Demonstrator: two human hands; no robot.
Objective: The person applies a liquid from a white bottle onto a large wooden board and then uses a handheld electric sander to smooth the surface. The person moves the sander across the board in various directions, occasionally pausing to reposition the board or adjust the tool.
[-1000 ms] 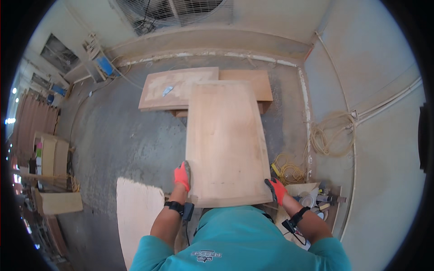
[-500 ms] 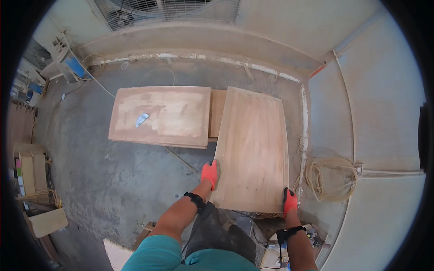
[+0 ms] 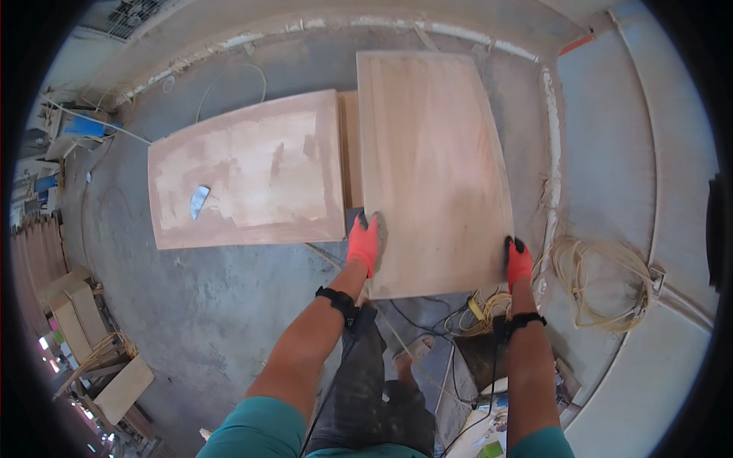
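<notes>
A large light-wood panel [image 3: 435,168] lies in front of me, its long sides running away from me. My left hand [image 3: 363,244], in a red glove with dark palm and fingertips, grips the panel's left edge near the close corner. At the right edge, my right hand [image 3: 518,261] in a matching glove grips near the other close corner. Part of each hand's fingers is hidden by the panel. To the left rests a second wooden panel [image 3: 259,164] with smeared, patchy filler, and a pale blade-shaped piece [image 3: 199,201] lies on it. Between the two panels shows a strip of brown board [image 3: 350,153].
A coiled pale hose [image 3: 595,278] hangs by the right wall. Near my feet are yellow coiled cord [image 3: 489,313] and dark cables. Wood offcuts [image 3: 122,389] are stacked at the lower left. A white-patched ledge [image 3: 305,24] runs along the far wall.
Both hands have moved forward with the light-wood panel, away from my body. The view has also shifted and turned, so the cords and my feet show more.
</notes>
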